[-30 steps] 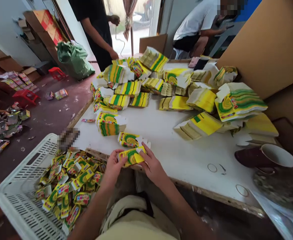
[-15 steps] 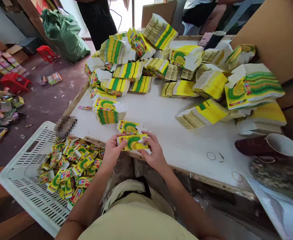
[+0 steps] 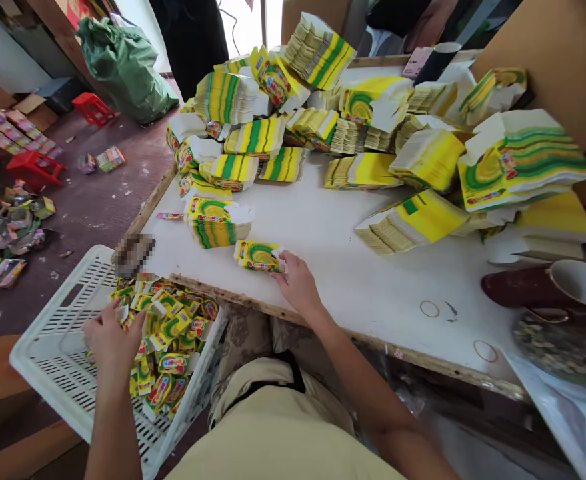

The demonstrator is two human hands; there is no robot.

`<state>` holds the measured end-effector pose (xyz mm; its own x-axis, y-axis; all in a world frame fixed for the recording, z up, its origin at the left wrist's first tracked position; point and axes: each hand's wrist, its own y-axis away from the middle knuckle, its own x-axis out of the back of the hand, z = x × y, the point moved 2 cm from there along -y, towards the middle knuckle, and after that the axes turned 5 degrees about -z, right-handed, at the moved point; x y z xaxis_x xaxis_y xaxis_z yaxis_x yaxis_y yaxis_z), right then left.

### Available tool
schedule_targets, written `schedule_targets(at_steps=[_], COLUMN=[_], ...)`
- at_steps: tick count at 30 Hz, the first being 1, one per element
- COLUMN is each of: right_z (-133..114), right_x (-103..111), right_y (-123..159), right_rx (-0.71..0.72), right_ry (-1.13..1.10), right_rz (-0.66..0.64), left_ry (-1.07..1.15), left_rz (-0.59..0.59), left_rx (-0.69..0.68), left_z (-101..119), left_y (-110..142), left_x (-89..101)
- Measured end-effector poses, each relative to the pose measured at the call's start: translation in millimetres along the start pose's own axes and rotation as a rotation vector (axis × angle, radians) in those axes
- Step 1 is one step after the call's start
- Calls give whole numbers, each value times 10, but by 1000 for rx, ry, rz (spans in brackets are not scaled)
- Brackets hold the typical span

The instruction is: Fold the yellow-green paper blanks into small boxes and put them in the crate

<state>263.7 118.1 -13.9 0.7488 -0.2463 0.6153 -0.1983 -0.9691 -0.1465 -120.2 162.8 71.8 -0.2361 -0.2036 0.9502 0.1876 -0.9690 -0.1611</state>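
My right hand (image 3: 299, 283) pinches the white flap end of a small yellow and green carton (image 3: 259, 256), which lies near the front edge of the table. Over the white plastic basket (image 3: 40, 353) hangs my left hand (image 3: 115, 333), thumb and fingers apart and nothing gripped between them. Beneath it, the basket holds a heap of folded small cartons (image 3: 173, 327) of the same print. Behind the right hand's carton stands a bundle of flat cartons (image 3: 215, 223).
Stacks of flat yellow cartons (image 3: 267, 137) cover the back of the white table (image 3: 303, 213), with more stacks (image 3: 413, 223) at right. A dark red mug (image 3: 523, 290) lies at the right edge. Rubber bands, red stools (image 3: 93, 109) and a green sack (image 3: 125, 73) are also around.
My left hand has left the carton it held with my right hand and moved down left over the basket. My right hand has shifted to the other carton's flap end on the table.
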Motion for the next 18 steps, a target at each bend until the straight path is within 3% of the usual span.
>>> schedule_targets(at_steps=[2, 4, 8, 10, 12, 15, 18], right_z=[-16, -41, -103, -166, -272, -484, -666], right_x=[-89, -134, -76, -25, -9, -60, -134], right_y=[-127, -192, -130, -21, 119, 349, 514], right_rx=[0, 0, -11, -22, -19, -9, -8], right_ry=[106, 121, 45, -131, -370, -705, -898], right_rz=[-43, -41, 14, 2, -95, -277, -294], left_ry=[55, 282, 767, 1035, 1332, 1691, 1916], left_rz=[-34, -149, -401, -535, -623, -651, -517], left_rx=[-10, -43, -145, -154, -123, -9, 87], left_z=[-33, 134, 796, 1145, 1454, 1824, 2052], left_y=[36, 139, 442, 594, 715, 797, 750], left_x=[-73, -246, -673, -836, -914, -877, -753])
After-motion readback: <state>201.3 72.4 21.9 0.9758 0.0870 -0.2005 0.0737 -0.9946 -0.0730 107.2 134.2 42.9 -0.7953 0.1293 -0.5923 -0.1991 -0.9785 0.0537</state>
